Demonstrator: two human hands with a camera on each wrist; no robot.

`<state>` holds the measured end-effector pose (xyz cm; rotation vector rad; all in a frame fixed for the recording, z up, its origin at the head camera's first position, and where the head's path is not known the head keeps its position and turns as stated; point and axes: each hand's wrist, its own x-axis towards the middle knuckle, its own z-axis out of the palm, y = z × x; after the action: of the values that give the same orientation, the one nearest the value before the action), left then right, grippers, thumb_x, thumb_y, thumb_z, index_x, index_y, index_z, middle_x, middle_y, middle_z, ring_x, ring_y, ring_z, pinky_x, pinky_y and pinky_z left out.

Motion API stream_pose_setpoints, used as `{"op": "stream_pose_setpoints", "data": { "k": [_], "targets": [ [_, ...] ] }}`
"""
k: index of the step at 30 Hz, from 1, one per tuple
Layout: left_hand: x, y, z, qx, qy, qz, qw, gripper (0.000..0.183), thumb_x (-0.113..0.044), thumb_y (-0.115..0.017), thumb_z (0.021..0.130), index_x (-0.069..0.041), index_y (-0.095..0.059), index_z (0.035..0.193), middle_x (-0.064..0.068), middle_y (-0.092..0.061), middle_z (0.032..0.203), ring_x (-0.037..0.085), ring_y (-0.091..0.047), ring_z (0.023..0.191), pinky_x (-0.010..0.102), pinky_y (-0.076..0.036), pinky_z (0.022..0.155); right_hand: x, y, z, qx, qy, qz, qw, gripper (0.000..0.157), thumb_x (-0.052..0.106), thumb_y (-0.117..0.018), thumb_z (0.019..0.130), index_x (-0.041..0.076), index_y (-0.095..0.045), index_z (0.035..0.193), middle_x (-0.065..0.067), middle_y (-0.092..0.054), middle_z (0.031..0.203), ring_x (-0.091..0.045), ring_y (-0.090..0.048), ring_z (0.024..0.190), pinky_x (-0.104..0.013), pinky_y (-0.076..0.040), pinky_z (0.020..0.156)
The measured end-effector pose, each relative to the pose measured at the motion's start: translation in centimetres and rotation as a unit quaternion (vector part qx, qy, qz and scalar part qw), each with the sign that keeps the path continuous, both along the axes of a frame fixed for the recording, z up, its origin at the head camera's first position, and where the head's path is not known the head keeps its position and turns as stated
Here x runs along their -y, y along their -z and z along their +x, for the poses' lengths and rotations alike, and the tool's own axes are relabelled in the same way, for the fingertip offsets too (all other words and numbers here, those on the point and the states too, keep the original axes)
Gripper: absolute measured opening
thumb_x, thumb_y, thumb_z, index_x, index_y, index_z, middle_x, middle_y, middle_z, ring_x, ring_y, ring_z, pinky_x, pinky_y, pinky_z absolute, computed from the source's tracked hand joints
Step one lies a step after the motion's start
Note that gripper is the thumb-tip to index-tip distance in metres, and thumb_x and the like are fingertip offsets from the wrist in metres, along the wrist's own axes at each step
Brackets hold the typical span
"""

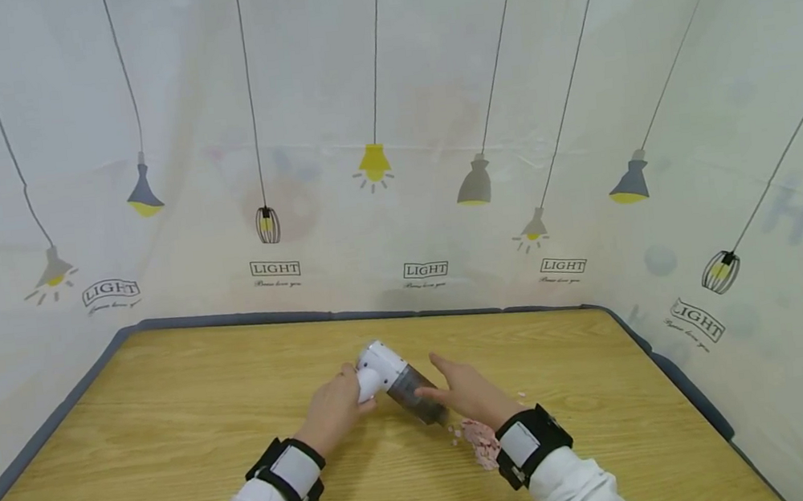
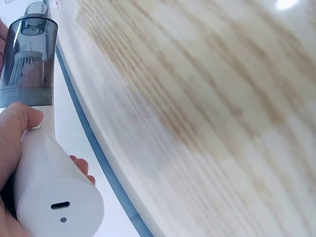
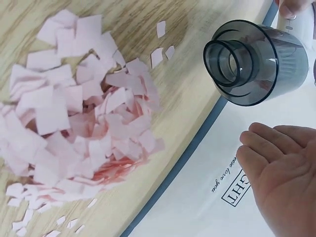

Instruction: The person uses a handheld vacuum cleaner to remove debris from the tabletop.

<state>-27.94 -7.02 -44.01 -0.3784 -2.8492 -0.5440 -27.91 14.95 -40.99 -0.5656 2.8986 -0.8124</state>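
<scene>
My left hand [image 1: 333, 410] grips the white handle of a handheld vacuum cleaner [image 1: 382, 363]. In the left wrist view, the thumb of that hand [image 2: 15, 138] lies on the white body near the dark clear dust cup [image 2: 29, 64]. The vacuum's nozzle [image 3: 228, 63] points toward a heap of small pink paper pieces [image 3: 54, 108] and stands apart from it. Fingers extended, my right hand [image 1: 469, 395] is beside the dust cup; the right wrist view shows its open palm [image 3: 289, 170] holding nothing. Whether it touches the cup in the head view, I cannot tell.
Everything rests on or above a wood-grain table [image 1: 205, 398] with a dark edge strip [image 1: 292, 317]. A pale curtain [image 1: 326, 72] printed with lamps surrounds it. A few loose paper scraps [image 3: 157, 58] lie apart from the heap.
</scene>
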Motion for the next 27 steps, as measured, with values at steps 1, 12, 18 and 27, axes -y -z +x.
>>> {"op": "stream_pose_setpoints", "data": {
  "k": [1,12,18,27],
  "targets": [
    [0.0,0.0,0.0,-0.004,0.001,0.001,1.0,0.052,-0.029,-0.074,0.079,0.009,-0.048,0.105,0.017,-0.062,0.083,0.02,-0.058,0.066,0.038,-0.054,0.06,0.0,0.1,0.0,0.002,-0.003,0.001,1.0,0.076,0.046,-0.058,0.088,-0.002,-0.031,0.14,-0.023,-0.041,0.14,-0.037,-0.043,0.125,-0.051,-0.038,0.1],
    [-0.1,-0.1,0.3,-0.025,0.013,-0.008,0.9996,0.052,-0.029,-0.074,0.078,0.009,-0.049,0.103,0.016,-0.062,0.08,0.02,-0.059,0.065,0.036,-0.053,0.057,0.4,0.9,-0.3,0.009,-0.026,-0.003,1.0,0.074,0.044,-0.06,0.088,-0.004,-0.034,0.138,-0.025,-0.044,0.137,-0.037,-0.045,0.123,-0.05,-0.041,0.098],
    [-0.3,0.0,0.3,-0.039,0.017,-0.007,0.9991,0.051,-0.028,-0.074,0.078,0.009,-0.049,0.102,0.015,-0.061,0.079,0.02,-0.059,0.064,0.035,-0.053,0.055,1.0,1.0,-0.4,0.006,-0.034,-0.011,0.999,0.069,0.042,-0.061,0.088,-0.004,-0.039,0.134,-0.022,-0.056,0.123,-0.031,-0.056,0.108,-0.045,-0.048,0.087],
    [-0.4,-0.4,0.4,-0.05,0.02,-0.017,0.9984,0.053,-0.027,-0.074,0.077,0.011,-0.049,0.105,0.016,-0.062,0.079,0.02,-0.06,0.064,0.035,-0.053,0.054,1.4,0.8,-0.5,0.004,-0.038,-0.012,0.999,0.058,0.037,-0.064,0.087,-0.002,-0.047,0.127,-0.015,-0.061,0.111,-0.023,-0.059,0.095,-0.041,-0.05,0.078]
  ]
}}
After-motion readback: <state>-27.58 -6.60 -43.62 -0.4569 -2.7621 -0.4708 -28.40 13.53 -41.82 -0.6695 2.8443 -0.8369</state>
